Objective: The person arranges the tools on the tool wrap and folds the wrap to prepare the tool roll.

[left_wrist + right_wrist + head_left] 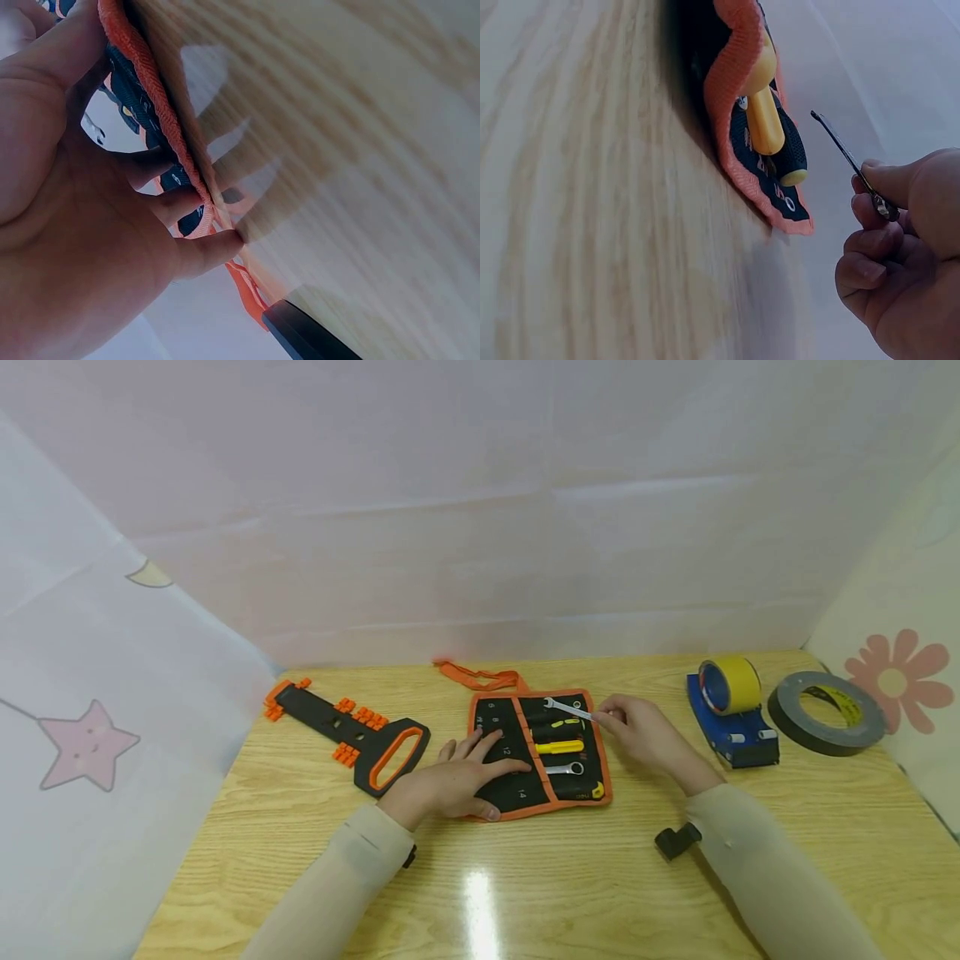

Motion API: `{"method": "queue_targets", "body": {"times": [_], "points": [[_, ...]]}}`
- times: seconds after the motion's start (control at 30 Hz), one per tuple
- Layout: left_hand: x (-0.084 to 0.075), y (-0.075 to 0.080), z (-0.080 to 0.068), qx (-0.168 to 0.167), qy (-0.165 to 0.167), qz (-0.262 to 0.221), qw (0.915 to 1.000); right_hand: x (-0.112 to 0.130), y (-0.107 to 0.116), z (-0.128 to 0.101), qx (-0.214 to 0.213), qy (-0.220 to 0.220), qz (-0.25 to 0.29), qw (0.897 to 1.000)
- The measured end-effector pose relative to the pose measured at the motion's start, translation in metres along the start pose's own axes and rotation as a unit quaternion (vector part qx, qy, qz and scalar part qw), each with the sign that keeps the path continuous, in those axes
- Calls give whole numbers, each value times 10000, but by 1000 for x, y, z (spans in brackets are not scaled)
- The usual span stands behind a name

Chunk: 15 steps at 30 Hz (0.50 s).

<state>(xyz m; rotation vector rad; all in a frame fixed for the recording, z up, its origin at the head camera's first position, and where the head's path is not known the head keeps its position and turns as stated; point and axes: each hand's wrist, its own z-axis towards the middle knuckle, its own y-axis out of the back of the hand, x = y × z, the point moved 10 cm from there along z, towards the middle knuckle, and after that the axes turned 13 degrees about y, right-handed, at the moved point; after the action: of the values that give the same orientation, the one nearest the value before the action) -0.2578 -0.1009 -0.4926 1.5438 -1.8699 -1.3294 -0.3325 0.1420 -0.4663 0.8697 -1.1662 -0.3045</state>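
Note:
A black tool pouch point(517, 806) with orange edging lies unrolled on the table, size numbers printed along its left half. My left hand point(461, 779) rests on that half with fingers spread; the left wrist view shows the hand point(97, 217) at the pouch's orange edge. Between thumb and fingers, my right hand point(637, 731) pinches a combination wrench point(573, 709) above the pouch's upper right part. The right wrist view shows the wrench point(847, 156) held clear of the pouch. Tucked in pockets are a yellow-handled tool point(562, 747), another wrench point(574, 768) and other handles.
Left of the pouch lies a black holder point(390, 756) with an orange-lined handle and orange clips. A blue tape dispenser point(720, 727) with a yellow roll and a dark tape roll point(825, 739) are at the right. An orange strap point(480, 677) trails behind the pouch.

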Motion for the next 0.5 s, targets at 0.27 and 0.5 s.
{"method": "queue_targets", "body": {"times": [0.27, 0.5], "points": [[0, 1, 1, -22, 10, 79, 10000, 9, -7, 17, 142, 153, -54, 9998], [0, 1, 1, -33, 30, 142, 9999, 11, -14, 29, 257, 322, 4, 9991]]}}
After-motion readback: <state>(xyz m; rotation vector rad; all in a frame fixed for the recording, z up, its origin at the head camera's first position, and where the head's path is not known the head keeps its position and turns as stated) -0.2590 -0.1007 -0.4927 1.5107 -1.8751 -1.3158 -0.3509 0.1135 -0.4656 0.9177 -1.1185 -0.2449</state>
